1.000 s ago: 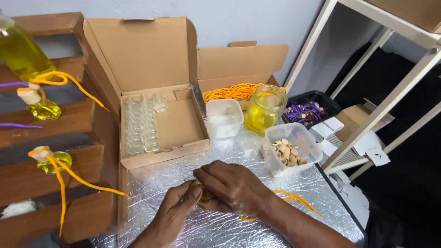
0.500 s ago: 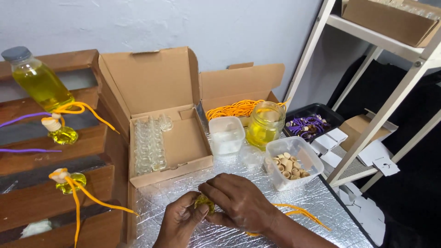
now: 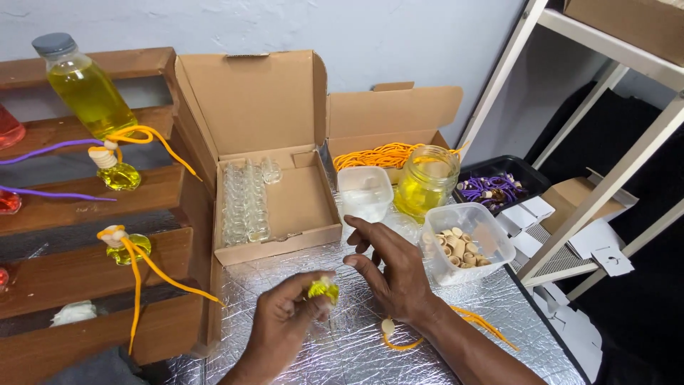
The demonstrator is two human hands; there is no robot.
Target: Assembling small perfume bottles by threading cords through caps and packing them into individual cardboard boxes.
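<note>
Wooden stepped rack (image 3: pixel 78 267) standing at far left, carrying a tall plastic bottle of yellow liquid (image 3: pixel 84 85) on its top step and two small yellow-filled bottles with orange cords (image 3: pixel 121 175) (image 3: pixel 128 246) lower down. Sitting just right of it, an open cardboard box (image 3: pixel 274 178) holding rows of empty little glass bottles (image 3: pixel 242 203) along its left side. Hovering over the silver foil table cover (image 3: pixel 342 349), left hand (image 3: pixel 285 321) pinching a tiny yellow-filled glass bottle (image 3: pixel 324 289) between thumb and fingertips, clamped on it. Hanging just right of the bottle, right hand (image 3: pixel 395 274) with fingers spread and loose, gripping nothing, slightly apart from the left. Lying under the right wrist, an orange cord with a wooden bead (image 3: pixel 392 335). Standing behind the hands, a clear empty plastic tub (image 3: pixel 365 191), a glass jar of yellow liquid (image 3: pixel 427 182) and a second cardboard box of orange cords (image 3: pixel 377 153). Resting further right, a plastic tub of small wooden caps (image 3: pixel 467 242), then a black tray of purple cords (image 3: pixel 495 187) beside a white metal shelf frame (image 3: pixel 605 185).
</note>
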